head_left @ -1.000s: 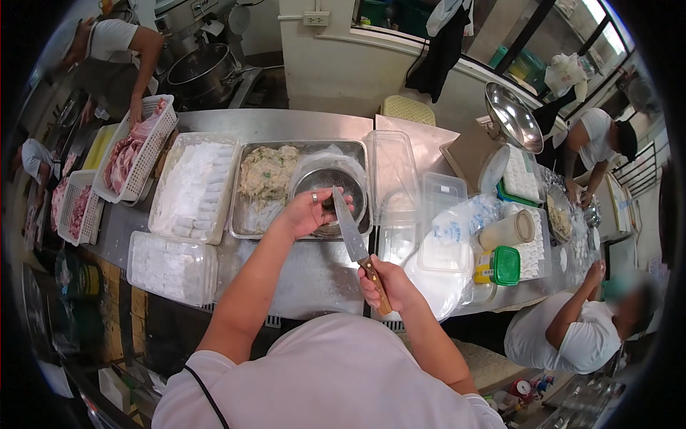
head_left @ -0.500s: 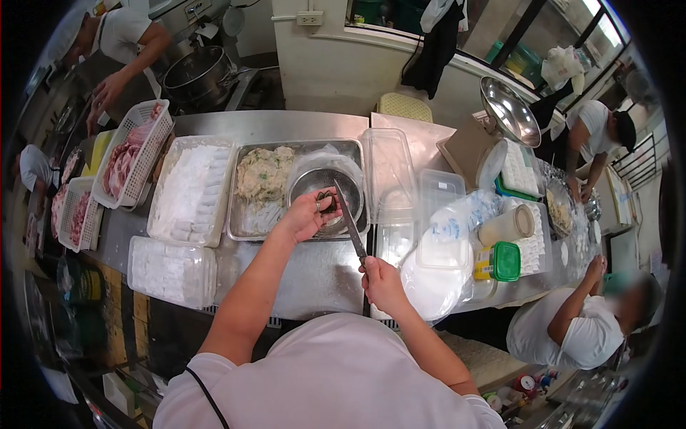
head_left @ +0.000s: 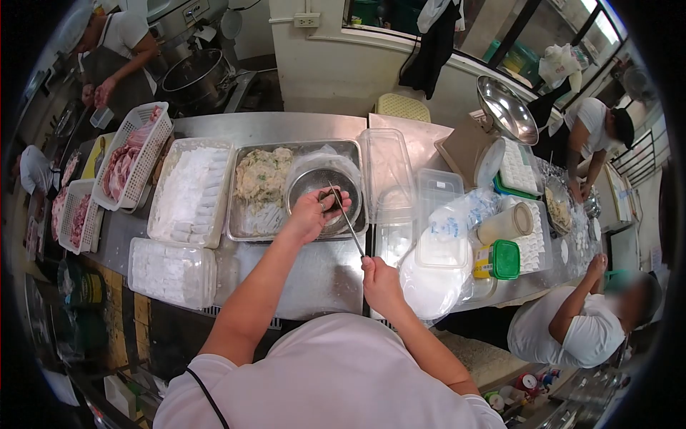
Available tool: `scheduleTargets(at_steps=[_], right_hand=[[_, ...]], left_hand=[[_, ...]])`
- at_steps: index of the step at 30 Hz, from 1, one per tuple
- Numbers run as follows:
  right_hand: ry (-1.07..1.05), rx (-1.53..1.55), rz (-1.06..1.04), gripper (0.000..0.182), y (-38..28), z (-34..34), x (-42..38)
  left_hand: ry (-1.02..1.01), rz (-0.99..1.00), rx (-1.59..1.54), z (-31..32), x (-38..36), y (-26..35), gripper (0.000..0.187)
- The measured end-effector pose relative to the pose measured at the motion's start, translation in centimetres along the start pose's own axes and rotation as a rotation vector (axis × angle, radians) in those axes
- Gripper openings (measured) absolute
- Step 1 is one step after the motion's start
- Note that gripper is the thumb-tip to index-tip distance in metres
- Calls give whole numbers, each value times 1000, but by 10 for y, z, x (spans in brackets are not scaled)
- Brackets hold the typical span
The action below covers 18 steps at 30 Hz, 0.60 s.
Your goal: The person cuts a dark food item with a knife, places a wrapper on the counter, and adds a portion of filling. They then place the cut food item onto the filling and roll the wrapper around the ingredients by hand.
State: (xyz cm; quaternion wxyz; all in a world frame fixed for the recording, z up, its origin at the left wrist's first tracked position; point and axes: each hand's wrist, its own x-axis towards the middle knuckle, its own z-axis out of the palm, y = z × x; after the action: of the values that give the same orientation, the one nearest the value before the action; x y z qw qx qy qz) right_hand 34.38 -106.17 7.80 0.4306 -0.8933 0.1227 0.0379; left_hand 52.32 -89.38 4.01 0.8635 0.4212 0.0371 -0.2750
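My left hand (head_left: 309, 217) is cupped over a round metal bowl (head_left: 294, 184), its fingers curled around a small dark piece (head_left: 331, 201) whose kind I cannot make out. A long knife (head_left: 349, 227) reaches from my right hand (head_left: 383, 283), which is closed on its handle. The blade's far part lies across the fingers of my left hand, close to or against the dark piece. The bowl stands in a metal tray (head_left: 231, 214). Beside it in the tray lie a pale minced filling with green bits (head_left: 263, 176) and a translucent plastic bag (head_left: 330, 159).
To the left are a tub of white floured rolls (head_left: 187, 189), a lidded plastic box (head_left: 171, 272) and a white basket of raw meat (head_left: 132, 154). On the right are clear containers (head_left: 439, 186), a green-lidded tub (head_left: 506, 259) and a large metal bowl (head_left: 507, 111). Co-workers stand on both sides.
The knife's blade has turned from flat to nearly edge-on, and its tip has shifted slightly left. My left hand has rolled a little. The upper-left co-worker's hands have moved and now hold a small container.
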Motion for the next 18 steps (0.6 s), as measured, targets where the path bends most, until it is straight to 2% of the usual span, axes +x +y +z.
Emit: scheduleTargets(at_steps=[18], right_hand=[[-9, -75, 12, 48, -1, 4, 2]], left_hand=[[14, 34, -7, 3, 1, -5, 22]])
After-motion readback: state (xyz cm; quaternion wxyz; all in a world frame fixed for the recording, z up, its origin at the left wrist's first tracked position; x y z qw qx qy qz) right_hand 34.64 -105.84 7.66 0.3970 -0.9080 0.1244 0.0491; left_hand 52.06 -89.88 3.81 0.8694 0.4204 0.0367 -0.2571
